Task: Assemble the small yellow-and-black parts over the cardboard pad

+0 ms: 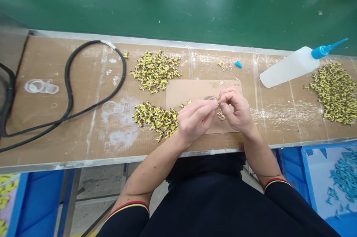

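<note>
My left hand (197, 119) pinches a small yellow piece (218, 101) between thumb and fingertips. Against that same piece, the fingertips of my right hand (237, 110) are pressed together; whatever they grip is too small to make out. Both hands meet above a tan board (178, 94). Under them, partly hidden, lie a small round clear dish (211, 98) and a little heap of tiny pale parts (221, 116). Near my left hand are a few loose yellow pieces (185, 104) and a pile of yellow and dark brown pieces (156, 118).
Another yellow-brown pile (156, 70) sits behind, and a larger one (336, 94) at far right. A white squeeze bottle (290, 67) with a blue nozzle lies nearby. A blue cap (238, 64) is at the back. A black cable (68, 81) loops left. Blue bins (305, 181) stand below the edge.
</note>
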A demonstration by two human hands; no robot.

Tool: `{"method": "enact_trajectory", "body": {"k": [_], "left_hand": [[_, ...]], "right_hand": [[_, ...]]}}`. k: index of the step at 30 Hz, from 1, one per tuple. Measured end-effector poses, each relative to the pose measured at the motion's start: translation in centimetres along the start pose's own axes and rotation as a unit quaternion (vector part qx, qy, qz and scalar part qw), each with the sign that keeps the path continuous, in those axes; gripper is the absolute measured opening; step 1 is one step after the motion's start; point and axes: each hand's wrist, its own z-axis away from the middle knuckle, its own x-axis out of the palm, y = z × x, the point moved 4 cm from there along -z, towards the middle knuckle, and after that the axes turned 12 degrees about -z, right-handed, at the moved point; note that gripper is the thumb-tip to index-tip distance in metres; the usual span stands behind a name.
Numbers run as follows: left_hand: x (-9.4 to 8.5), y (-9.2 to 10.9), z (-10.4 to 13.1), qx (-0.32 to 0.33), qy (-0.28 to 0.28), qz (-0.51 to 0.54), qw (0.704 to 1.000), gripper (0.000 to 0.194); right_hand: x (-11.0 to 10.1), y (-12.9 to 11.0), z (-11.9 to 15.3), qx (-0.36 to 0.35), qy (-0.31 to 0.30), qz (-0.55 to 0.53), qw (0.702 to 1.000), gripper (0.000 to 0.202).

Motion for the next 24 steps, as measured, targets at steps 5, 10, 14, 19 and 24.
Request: {"method": "enact_trajectory", "body": {"k": [5, 10, 14, 19, 24], "left_hand": [[0.07, 0.03, 0.17, 0.007, -0.001, -0.011, 1.000, 0.030], [0.11, -0.09, 0.27, -0.020, 0.009, -0.018, 1.000, 0.030], [0.16, -0.32, 0.30, -0.077, -0.001, 0.026, 0.997, 0.032], [0.35, -0.63, 0.65, -0.132, -0.014, 0.091, 0.987, 0.040], [0.45, -0.44, 0.66, -0.133, -0.005, 0.090, 0.987, 0.045]], "right_hand": [[0.02, 0.00, 0.08, 0.006, 0.000, 0.007, 1.000, 0.009], [0.15, -0.10, 0.15, -0.001, 0.004, 0.027, 1.000, 0.008], [0.11, -0.24, 0.17, -0.011, 0.013, 0.024, 1.000, 0.008], [0.03, -0.33, 0.19, -0.011, 0.019, 0.000, 1.000, 0.006], [0.15, -0.26, 0.23, -0.006, 0.022, 0.007, 1.000, 0.007]]}}
